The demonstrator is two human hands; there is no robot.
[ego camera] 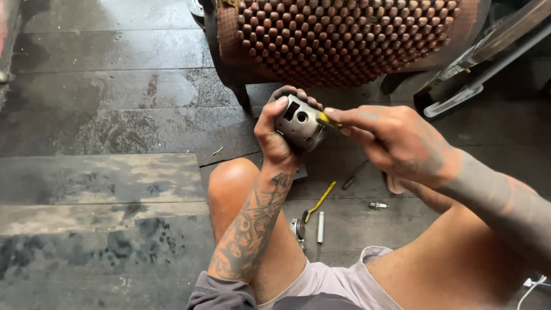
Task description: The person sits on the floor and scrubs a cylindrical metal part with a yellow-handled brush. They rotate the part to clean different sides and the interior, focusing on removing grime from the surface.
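Left hand [275, 135] grips a ribbed grey metal part [298, 123], half hidden by fingers, while right hand [390, 140] pinches what may be a yellow-handled tool [328, 120], mostly covered.

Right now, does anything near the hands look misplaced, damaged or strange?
Nothing looks damaged. The left hand holds a grey metal piston; the right hand presses a yellow-handled tool against it. Small parts lie loose on the dark wooden floor: a yellow-handled pick and a silver pin.
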